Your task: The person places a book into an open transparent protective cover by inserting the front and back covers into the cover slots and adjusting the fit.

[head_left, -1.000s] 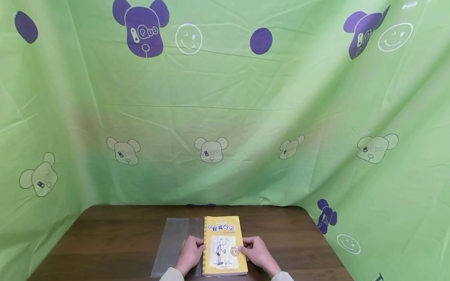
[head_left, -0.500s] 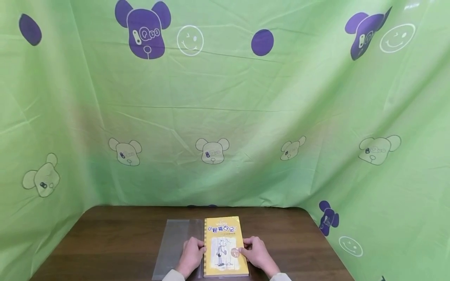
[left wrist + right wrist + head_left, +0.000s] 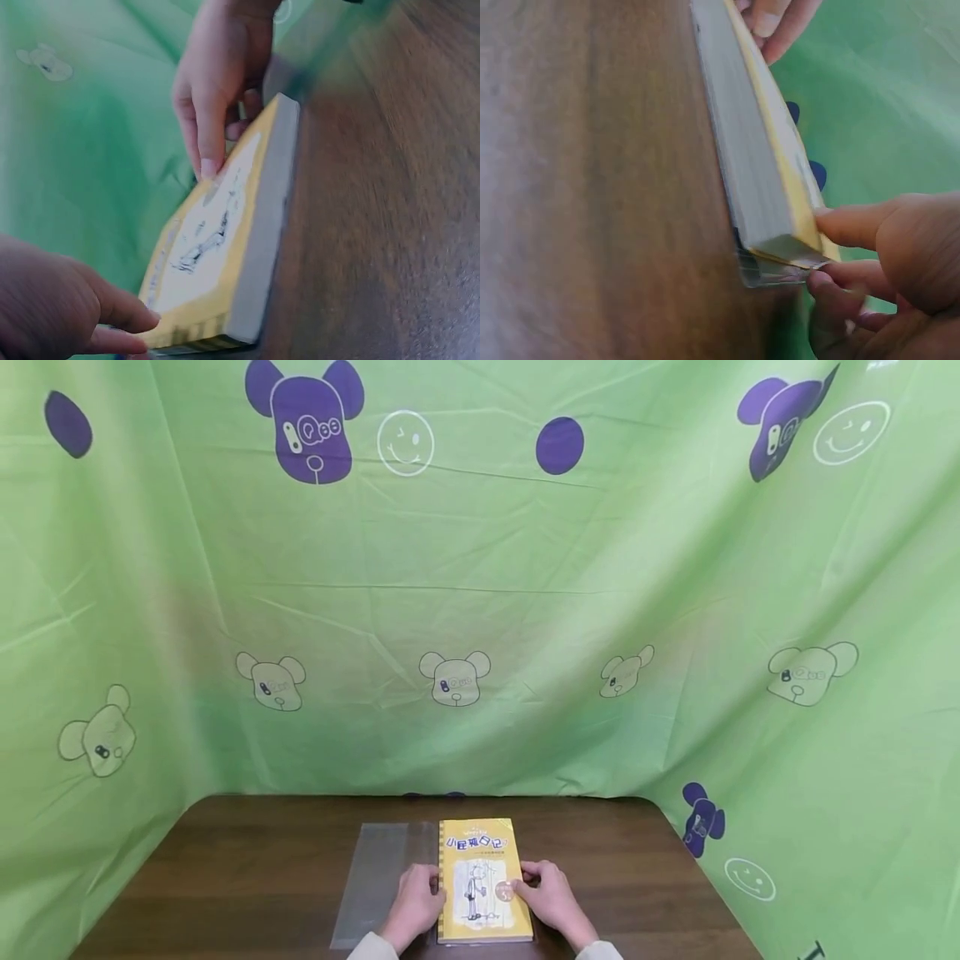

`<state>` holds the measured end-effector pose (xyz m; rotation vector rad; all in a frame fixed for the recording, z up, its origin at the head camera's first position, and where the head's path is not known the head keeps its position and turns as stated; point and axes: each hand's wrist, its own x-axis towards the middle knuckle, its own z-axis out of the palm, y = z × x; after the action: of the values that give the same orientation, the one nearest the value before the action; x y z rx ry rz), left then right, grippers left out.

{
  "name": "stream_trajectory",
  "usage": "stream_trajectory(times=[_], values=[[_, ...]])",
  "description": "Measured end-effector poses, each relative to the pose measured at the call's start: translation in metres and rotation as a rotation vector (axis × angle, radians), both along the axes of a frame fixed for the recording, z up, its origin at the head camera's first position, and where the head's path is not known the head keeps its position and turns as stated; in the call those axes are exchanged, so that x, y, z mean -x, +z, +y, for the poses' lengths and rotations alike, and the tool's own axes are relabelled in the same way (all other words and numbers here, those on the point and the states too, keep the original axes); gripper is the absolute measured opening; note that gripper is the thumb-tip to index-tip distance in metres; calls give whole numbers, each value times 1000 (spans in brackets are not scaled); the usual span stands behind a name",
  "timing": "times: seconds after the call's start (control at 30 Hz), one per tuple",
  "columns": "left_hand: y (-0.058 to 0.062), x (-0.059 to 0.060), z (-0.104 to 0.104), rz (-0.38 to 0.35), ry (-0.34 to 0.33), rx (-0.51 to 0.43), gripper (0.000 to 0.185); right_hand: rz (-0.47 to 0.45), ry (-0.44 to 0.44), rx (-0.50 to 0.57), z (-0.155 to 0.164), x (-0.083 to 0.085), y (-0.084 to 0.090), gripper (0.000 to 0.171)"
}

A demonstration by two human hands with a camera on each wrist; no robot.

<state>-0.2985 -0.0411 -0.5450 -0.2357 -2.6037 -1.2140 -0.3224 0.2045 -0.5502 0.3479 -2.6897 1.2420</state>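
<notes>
A yellow paperback book lies face up near the table's front edge, with a cartoon figure on its cover. Beneath it, a clear plastic book cover spreads out to the left. My left hand is at the spine, thumb against the edge and fingers beside it. At the opposite edge my right hand pinches the book, thumb on top of the cover. In the right wrist view, the right fingertips are at the edge of the clear plastic just below the pages. The book's underside is hidden.
The dark wooden table has rounded far corners. A green curtain printed with bear heads and smiley faces hangs behind it and along both sides.
The left thumb has come slightly over the spine edge of the book. The right hand keeps its pinch on the other edge. The head view has shifted a little.
</notes>
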Motion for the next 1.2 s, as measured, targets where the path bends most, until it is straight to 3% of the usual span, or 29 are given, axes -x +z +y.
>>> stream_trajectory(times=[0.07, 0.23, 0.37, 0.5, 0.6, 0.77, 1.0, 1.2], values=[[4, -2, -4, 15, -21, -2, 17, 12, -33, -7, -1, 0, -1, 36], [17, -3, -26, -37, -97, -75, 19, 23, -104, -7, -7, -2, -5, 37], [19, -3, -53, -30, -111, -80, 20, 45, -119, 50, -15, 1, -6, 37], [12, -2, -74, -6, -91, -44, 23, 42, -101, 213, -18, 6, -3, 33], [6, -1, -86, -2, -84, -3, 24, -1, -81, 397, -21, 7, 0, 37], [-8, 0, -98, 28, -91, 76, 28, -37, -71, 619, -32, 5, 8, 43], [-22, 7, -98, 60, -144, 128, 36, 76, 73, 579, -50, 7, 17, 39], [-20, 9, -98, 27, -208, 185, 38, 63, 168, 585, -63, 10, 24, 47]])
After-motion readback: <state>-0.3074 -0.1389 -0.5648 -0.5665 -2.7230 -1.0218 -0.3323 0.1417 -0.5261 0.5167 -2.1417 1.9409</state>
